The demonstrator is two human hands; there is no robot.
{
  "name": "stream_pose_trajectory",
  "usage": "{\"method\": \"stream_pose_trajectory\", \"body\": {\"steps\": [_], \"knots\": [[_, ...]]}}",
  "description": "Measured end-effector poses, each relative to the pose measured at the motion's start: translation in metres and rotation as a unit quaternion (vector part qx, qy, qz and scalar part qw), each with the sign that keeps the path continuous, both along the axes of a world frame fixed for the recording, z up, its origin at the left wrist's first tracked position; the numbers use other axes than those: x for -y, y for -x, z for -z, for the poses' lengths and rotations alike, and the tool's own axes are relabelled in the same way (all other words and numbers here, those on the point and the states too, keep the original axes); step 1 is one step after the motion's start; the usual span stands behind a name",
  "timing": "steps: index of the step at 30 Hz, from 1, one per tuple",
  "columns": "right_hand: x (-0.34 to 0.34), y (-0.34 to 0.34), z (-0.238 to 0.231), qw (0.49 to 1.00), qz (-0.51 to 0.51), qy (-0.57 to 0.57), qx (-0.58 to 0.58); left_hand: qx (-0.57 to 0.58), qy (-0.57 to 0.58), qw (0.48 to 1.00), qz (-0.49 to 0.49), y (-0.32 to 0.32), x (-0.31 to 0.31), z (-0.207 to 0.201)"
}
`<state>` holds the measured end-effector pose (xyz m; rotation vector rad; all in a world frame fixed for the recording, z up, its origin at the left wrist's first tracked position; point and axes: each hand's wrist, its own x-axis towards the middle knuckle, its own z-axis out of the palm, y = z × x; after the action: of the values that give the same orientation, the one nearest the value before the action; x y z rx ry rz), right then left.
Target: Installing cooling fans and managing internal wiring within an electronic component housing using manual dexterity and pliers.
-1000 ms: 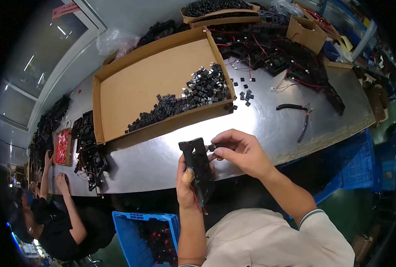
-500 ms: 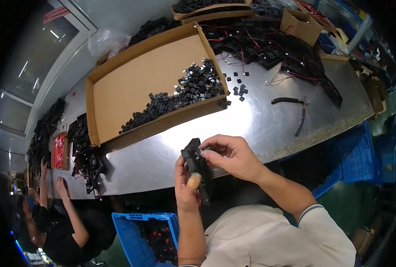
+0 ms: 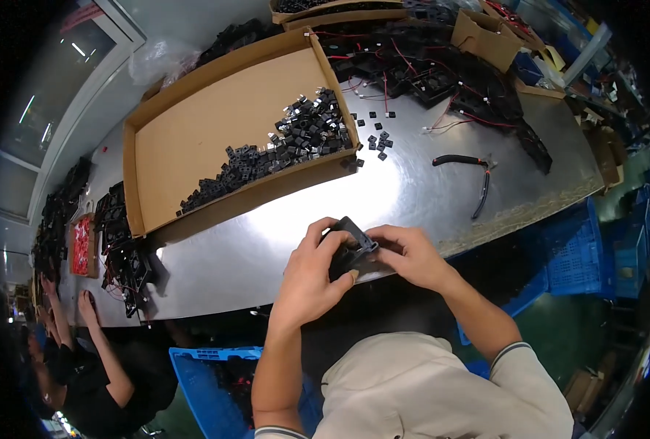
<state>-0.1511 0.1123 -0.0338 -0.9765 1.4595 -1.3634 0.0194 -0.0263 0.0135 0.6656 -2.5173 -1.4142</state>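
Observation:
Above the table's near edge, my left hand (image 3: 312, 269) is wrapped round a black plastic housing (image 3: 353, 228), with its fingers over the far side and its thumb on the near side. An opening or recess in the housing shows between those fingers. At the housing's right edge, my right hand (image 3: 415, 256) is closed, thumb and fingertips pinching there. Whether a small part sits between those right fingertips is hidden. Beyond my hands, a shallow cardboard tray (image 3: 215, 197) holds a heap of small black square parts (image 3: 296, 135), some with shiny metal ends.
Pliers (image 3: 478, 167) lie on the metal table (image 3: 215, 271) at the right. Loose black parts (image 3: 378, 139) lie beside the tray. Wired black housings (image 3: 427, 77) are piled behind. Blue crates (image 3: 573, 256) stand below the edge. Another person's hand (image 3: 87, 307) rests at the left.
The housing has turned from upright to tilted and moved slightly right and up. My left hand has gone from holding it underneath to gripping over it; my right hand has shifted right.

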Motion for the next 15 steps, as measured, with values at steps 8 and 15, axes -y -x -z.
{"method": "stream_pose_trajectory", "body": {"steps": [8,15], "knots": [[0.005,0.014,-0.028,0.985,0.023,-0.013,-0.168,0.082,0.235,0.968,0.026,0.002,-0.010,-0.002],[0.006,0.009,-0.007,0.883,-0.026,0.094,-0.460,0.057,0.122,0.991,-0.022,-0.009,0.006,0.006]]}}
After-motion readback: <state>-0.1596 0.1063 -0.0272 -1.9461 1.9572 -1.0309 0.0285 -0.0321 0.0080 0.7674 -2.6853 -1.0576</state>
